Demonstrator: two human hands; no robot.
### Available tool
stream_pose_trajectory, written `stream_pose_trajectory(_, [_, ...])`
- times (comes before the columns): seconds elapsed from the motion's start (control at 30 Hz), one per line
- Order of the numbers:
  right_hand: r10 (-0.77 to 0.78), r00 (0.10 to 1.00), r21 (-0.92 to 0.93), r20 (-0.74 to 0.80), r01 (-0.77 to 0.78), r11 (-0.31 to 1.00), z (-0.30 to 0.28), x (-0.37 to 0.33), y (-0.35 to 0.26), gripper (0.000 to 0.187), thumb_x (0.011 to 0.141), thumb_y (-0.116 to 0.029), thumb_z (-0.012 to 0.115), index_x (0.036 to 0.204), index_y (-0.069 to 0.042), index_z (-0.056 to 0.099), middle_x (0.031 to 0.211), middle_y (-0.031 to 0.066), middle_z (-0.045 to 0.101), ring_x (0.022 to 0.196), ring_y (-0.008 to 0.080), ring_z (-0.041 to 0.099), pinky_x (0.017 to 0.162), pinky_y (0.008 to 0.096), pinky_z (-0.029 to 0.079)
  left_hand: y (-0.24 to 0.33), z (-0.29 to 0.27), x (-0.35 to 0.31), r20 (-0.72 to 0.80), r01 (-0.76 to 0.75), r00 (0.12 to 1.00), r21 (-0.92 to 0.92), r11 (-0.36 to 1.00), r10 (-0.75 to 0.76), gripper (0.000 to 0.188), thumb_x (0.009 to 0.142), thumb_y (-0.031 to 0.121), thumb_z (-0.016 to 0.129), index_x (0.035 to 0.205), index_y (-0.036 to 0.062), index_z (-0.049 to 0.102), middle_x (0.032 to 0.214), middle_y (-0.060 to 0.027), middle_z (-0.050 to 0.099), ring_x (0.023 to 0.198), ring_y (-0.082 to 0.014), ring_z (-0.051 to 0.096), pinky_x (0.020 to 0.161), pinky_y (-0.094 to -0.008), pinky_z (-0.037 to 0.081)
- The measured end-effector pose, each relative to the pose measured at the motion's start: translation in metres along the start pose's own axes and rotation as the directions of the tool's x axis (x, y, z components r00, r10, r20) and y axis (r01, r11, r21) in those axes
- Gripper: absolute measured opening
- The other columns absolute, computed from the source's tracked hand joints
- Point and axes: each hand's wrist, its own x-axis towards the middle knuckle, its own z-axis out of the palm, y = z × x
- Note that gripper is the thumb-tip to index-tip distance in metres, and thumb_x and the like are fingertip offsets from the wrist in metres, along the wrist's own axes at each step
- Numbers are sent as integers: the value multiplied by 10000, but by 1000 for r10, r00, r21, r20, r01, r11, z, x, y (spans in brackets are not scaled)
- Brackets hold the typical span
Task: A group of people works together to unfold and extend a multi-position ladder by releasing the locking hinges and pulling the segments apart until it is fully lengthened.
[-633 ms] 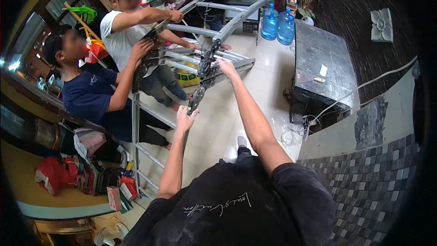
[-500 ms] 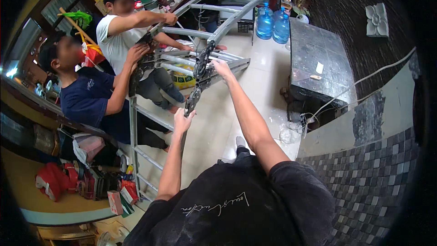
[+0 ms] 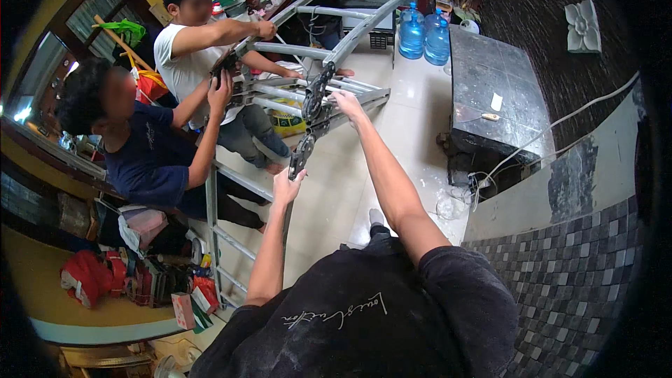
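Observation:
A folding aluminium ladder (image 3: 374, 24) with black hinges stands bent before me, one section slanting up and away, another reaching down to the floor. My left hand (image 3: 288, 187) is closed round the rail just below the lower black hinge (image 3: 301, 152). Farther up, my right hand (image 3: 346, 103) is closed on the ladder beside the upper hinge (image 3: 318, 91); its fingertips are partly hidden. Across the ladder, a person in a dark blue T-shirt (image 3: 143, 150) has both hands at the opposite hinge. Behind, a person in a white T-shirt (image 3: 185, 56) holds the far rails.
Blue water jugs (image 3: 411, 31) stand beyond the ladder. To the right is a dark tiled bench (image 3: 490, 70) bearing a scraper-like tool (image 3: 491, 116). A pale cable (image 3: 577, 120) runs by the wall. Red bags and boxes (image 3: 87, 276) lie at lower left.
The person in dark blue has leaned their head lower, and their hands have shifted at the far hinge. My own hands keep their places on the ladder; the whole view has shifted slightly.

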Motion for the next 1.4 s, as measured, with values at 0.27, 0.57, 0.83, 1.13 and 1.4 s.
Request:
stream_pose_trajectory(0.27, [4, 1000, -146, 11, -3, 989, -16, -16, 18, 281, 821, -282, 575, 903, -39, 691, 875, 82, 657, 837, 168, 582, 773, 299, 445, -1, 1, 1, 23, 37, 999, -53, 998, -36, 280, 819, 315, 693, 884, 44, 672, 708, -134, 648, 673, -279, 642, 653, -368, 482])
stream_pose_trajectory(0.57, [286, 958, -523, 25, -231, 821, -104, -65, 108, 359, 857, -336, 523, 998, -23, 630, 920, 66, 639, 817, 150, 572, 697, 294, 466, -1, 0, 3, 30, 13, 999, -29, 1000, -13, 280, 830, 318, 679, 886, 44, 666, 687, -128, 643, 666, -276, 646, 641, -369, 480])
stream_pose_trajectory(0.83, [667, 745, -561, 23, -542, 625, -219, -200, 252, 307, 853, -347, 506, 969, -84, 615, 789, 57, 628, 620, 156, 566, 521, 294, 467, -2, 2, 5, 41, 8, 999, -11, 1000, -8, 290, 837, 333, 665, 867, 44, 656, 700, -144, 639, 679, -314, 636, 639, -398, 476])
stream_pose_trajectory(1.13, [891, 398, -261, -216, -903, 341, -275, -379, 321, 272, 853, -292, 508, 939, -49, 592, 825, 170, 662, 583, 261, 637, 493, 372, 505, -1, 4, 5, -6, -27, 1000, -6, 1000, 27, 357, 835, 348, 678, 818, -5, 633, 642, -110, 627, 580, -215, 619, 603, -356, 483])
stream_pose_trajectory(1.4, [828, 531, -318, -179, -828, 462, -266, -348, 308, 332, 844, -327, 535, 993, -39, 605, 864, 137, 662, 597, 233, 630, 496, 355, 509, 4, 6, 5, -15, 78, 997, 54, 995, -78, 328, 809, 390, 676, 902, 76, 670, 715, -152, 648, 732, -338, 650, 663, -430, 480])
